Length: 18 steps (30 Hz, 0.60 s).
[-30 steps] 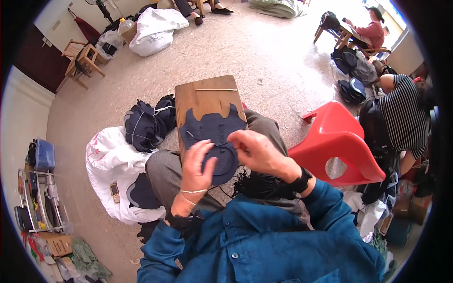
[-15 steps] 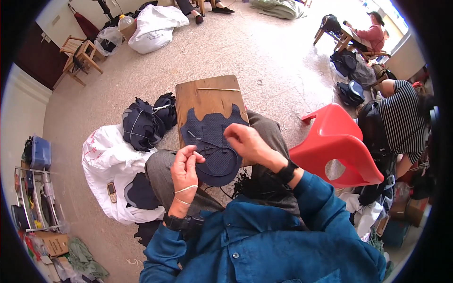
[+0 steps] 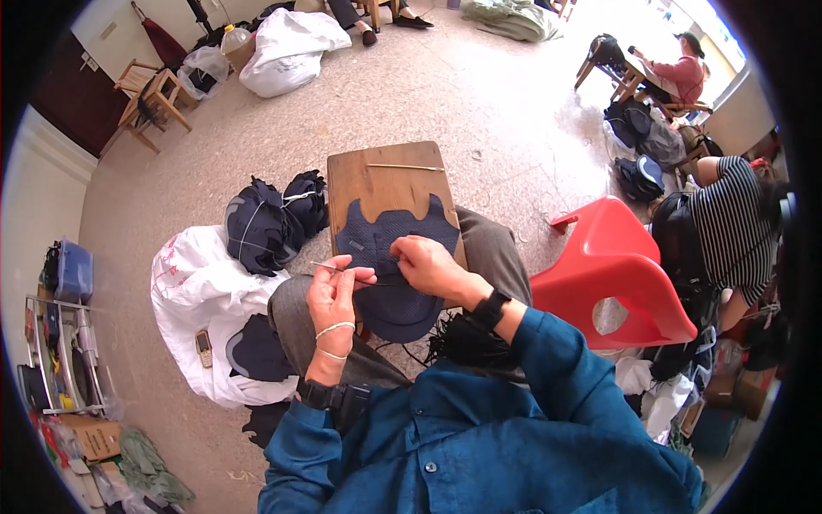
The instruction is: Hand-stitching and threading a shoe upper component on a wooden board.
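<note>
A dark navy fabric piece (image 3: 396, 310), notched at its far edge and rounded at the near end, lies on a wooden board (image 3: 360, 171) between my knees. My left hand (image 3: 330, 295) is closed in a pinch at the fabric's left side. From its fingertips pokes a thin, pale, needle-like rod (image 3: 324, 266); its exact kind is too small to tell. Over the middle of the fabric my right hand (image 3: 428, 267) is closed, thumb and fingertips together. A dark cord (image 3: 387, 284) runs between the hands, but what the right fingertips grip is hidden.
A thin wooden stick (image 3: 405, 167) lies at the board's far end. Left are a tied navy bundle (image 3: 257, 227) and a white sack (image 3: 193, 278) with a phone (image 3: 204, 349). A red plastic chair (image 3: 612, 257) stands right, near a person in stripes (image 3: 732, 218).
My right hand has come down and left onto the fabric, fingers drawn together. The thin rod now shows in my left fingertips. The cord loop seen on the fabric is gone from there.
</note>
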Available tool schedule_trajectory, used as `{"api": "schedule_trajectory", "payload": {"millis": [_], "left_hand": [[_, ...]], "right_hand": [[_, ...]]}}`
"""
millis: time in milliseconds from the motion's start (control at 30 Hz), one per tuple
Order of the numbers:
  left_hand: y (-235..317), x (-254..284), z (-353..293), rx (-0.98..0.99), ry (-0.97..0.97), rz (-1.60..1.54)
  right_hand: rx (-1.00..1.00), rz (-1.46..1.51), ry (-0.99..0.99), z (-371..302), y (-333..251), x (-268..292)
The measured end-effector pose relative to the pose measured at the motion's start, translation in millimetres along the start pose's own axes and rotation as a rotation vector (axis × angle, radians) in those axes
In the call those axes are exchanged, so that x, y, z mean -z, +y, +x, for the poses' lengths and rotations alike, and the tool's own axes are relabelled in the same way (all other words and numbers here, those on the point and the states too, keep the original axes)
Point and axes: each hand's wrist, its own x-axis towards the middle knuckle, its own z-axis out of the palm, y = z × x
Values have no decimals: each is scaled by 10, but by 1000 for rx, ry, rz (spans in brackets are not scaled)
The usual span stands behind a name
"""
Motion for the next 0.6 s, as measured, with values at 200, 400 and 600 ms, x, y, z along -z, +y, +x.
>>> {"api": "schedule_trajectory", "payload": {"millis": [200,400,600], "left_hand": [[-214,-80,125,75,-47,-7],[-253,-366,295,259,-106,130],[-337,-448,316,247,-113,123]], "right_hand": [[-100,124,172,-252,-42,79],[-119,199,224,-325,-90,11],[-58,231,288,-329,-84,-1]]}}
